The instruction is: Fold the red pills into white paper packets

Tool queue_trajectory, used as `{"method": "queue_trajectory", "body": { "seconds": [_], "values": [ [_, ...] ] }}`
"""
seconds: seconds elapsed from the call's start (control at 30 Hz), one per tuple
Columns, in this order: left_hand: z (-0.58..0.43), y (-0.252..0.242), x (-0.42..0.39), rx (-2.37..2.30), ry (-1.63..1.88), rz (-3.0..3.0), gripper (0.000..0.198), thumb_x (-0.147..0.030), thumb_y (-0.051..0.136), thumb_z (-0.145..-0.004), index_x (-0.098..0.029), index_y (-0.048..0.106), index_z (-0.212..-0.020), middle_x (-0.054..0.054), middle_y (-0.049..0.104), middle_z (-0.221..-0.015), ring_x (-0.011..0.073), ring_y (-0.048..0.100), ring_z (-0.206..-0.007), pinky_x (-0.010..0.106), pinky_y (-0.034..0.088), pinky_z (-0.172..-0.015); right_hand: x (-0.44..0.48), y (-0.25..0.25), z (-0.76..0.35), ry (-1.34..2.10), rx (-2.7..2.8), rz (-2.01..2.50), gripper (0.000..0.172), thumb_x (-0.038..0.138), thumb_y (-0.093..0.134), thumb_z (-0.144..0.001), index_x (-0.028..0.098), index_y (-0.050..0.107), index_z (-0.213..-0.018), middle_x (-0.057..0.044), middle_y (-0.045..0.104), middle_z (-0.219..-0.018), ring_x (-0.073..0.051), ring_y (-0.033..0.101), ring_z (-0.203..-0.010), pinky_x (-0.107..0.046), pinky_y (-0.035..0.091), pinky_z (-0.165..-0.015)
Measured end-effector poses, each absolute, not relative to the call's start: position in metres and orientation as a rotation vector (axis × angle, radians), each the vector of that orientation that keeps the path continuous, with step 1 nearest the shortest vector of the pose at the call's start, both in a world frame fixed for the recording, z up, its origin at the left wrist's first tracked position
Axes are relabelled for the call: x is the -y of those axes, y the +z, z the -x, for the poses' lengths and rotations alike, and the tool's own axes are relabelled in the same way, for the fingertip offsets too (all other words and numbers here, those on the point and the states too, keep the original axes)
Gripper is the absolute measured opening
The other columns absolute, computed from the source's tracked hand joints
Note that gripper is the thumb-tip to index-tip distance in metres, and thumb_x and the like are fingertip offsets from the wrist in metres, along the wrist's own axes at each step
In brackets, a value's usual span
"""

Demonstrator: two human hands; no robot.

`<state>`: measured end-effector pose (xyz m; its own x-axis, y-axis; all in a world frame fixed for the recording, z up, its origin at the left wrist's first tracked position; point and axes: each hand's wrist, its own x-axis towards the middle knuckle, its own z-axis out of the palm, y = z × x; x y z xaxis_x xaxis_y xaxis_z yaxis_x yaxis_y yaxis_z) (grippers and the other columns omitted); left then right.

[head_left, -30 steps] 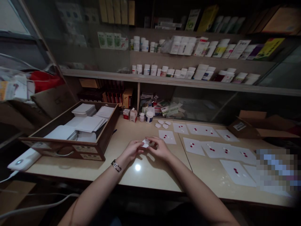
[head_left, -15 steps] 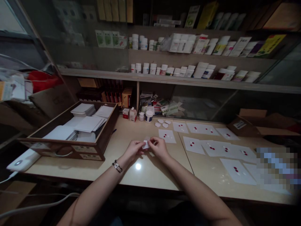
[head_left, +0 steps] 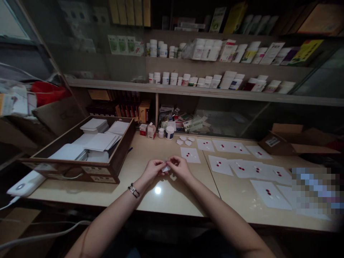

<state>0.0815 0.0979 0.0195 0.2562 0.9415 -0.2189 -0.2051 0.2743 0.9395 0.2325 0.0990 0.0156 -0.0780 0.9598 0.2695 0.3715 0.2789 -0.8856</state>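
Both my left hand (head_left: 153,170) and my right hand (head_left: 179,167) are closed on a small folded white paper packet (head_left: 166,167), held between them just above the tabletop. My fingertips hide part of it, and its contents cannot be seen. Several finished folded packets (head_left: 185,140) lie behind my hands. Just beyond my right hand is a flat white paper sheet (head_left: 190,155) with red and white pills on it. More paper sheets with pills (head_left: 248,168) are spread over the right side of the table.
A wooden drawer (head_left: 114,173) with stacks of white paper stands at the left. Small boxes and a white jar (head_left: 170,133) stand at the back. Medicine bottles line the shelf (head_left: 182,89) above. An open cardboard box (head_left: 279,141) sits back right; a white device (head_left: 25,183) lies at left.
My right fingers have moved to the top of the packet, beside my left fingertips, and the paper is turned and folded further. The other things on the table stay where they were.
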Motion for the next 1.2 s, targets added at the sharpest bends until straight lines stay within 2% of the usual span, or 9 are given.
{"method": "queue_trajectory", "body": {
  "seconds": [0.1,0.23,0.33,0.4,0.5,0.7,0.83,1.07,1.2],
  "values": [
    [-0.082,0.021,-0.097,-1.010,1.002,-0.995,0.038,-0.043,0.078,-0.059,-0.008,0.068,-0.071,0.004,0.061,-0.055,0.0071,0.050,-0.040,0.017,0.040,-0.039,-0.104,0.014,-0.233,0.997,1.484,1.240,0.020,0.035,0.063,-0.072,0.016,0.063,-0.066,0.000,0.058,-0.053,-0.015,0.054,-0.048,-0.024,0.040,-0.046],
    [-0.082,0.021,-0.098,-1.049,1.032,-0.942,0.044,-0.044,0.078,-0.058,-0.009,0.069,-0.083,0.005,0.065,-0.065,0.0073,0.052,-0.041,0.018,0.041,-0.038,-0.103,0.018,-0.234,0.822,1.488,1.200,0.020,0.035,0.067,-0.071,0.016,0.068,-0.064,-0.004,0.062,-0.061,-0.015,0.055,-0.056,-0.025,0.040,-0.051],
    [-0.083,0.020,-0.098,-1.113,1.080,-0.926,0.044,-0.043,0.078,-0.058,-0.007,0.069,-0.081,0.006,0.065,-0.061,0.0074,0.051,-0.040,0.017,0.040,-0.037,-0.104,0.019,-0.233,0.743,1.434,1.208,0.020,0.034,0.067,-0.070,0.016,0.070,-0.062,-0.005,0.064,-0.063,-0.017,0.056,-0.060,-0.026,0.041,-0.056],
    [-0.082,0.020,-0.098,-1.124,1.064,-0.912,0.043,-0.043,0.079,-0.057,-0.007,0.068,-0.078,0.005,0.063,-0.059,0.0079,0.051,-0.039,0.018,0.040,-0.035,-0.107,0.018,-0.234,0.859,1.341,1.210,0.021,0.037,0.068,-0.067,0.016,0.069,-0.062,-0.005,0.065,-0.063,-0.017,0.056,-0.060,-0.027,0.042,-0.056],
    [-0.081,0.019,-0.099,-1.101,1.038,-0.857,0.044,-0.042,0.080,-0.054,-0.009,0.067,-0.080,0.005,0.066,-0.066,0.0093,0.054,-0.042,0.018,0.042,-0.034,-0.111,0.017,-0.238,1.099,1.250,1.172,0.025,0.041,0.071,-0.062,0.016,0.069,-0.062,-0.003,0.064,-0.058,-0.015,0.054,-0.055,-0.026,0.041,-0.053],
    [-0.077,0.024,-0.101,-1.003,1.090,-0.880,0.041,-0.042,0.081,-0.053,-0.008,0.068,-0.073,0.004,0.065,-0.066,0.0074,0.055,-0.047,0.016,0.046,-0.041,-0.110,0.022,-0.245,1.348,1.206,1.084,0.025,0.039,0.076,-0.057,0.016,0.068,-0.062,0.004,0.050,-0.046,-0.009,0.037,-0.043,-0.022,0.027,-0.043],
    [-0.076,0.027,-0.101,-0.929,1.079,-0.924,0.041,-0.041,0.081,-0.053,-0.007,0.069,-0.072,0.005,0.064,-0.066,0.0077,0.056,-0.050,0.016,0.047,-0.045,-0.111,0.019,-0.245,1.458,1.158,1.052,0.028,0.040,0.077,-0.055,0.015,0.065,-0.058,0.005,0.043,-0.042,-0.007,0.031,-0.041,-0.021,0.022,-0.041],
    [-0.076,0.023,-0.102,-1.045,1.116,-0.925,0.037,-0.039,0.079,-0.056,-0.008,0.067,-0.073,0.004,0.064,-0.065,0.0075,0.054,-0.043,0.016,0.043,-0.038,-0.112,0.014,-0.242,1.383,1.213,1.051,0.030,0.043,0.073,-0.063,0.015,0.066,-0.069,0.003,0.052,-0.049,-0.008,0.039,-0.043,-0.021,0.029,-0.043],
    [-0.077,0.026,-0.100,-1.066,1.091,-0.932,0.034,-0.039,0.077,-0.058,-0.010,0.065,-0.072,0.004,0.065,-0.063,0.0089,0.055,-0.043,0.017,0.042,-0.037,-0.112,0.012,-0.241,1.201,1.398,1.098,0.029,0.044,0.070,-0.066,0.015,0.067,-0.070,-0.001,0.061,-0.059,-0.012,0.050,-0.050,-0.023,0.038,-0.047]
  ]
}}
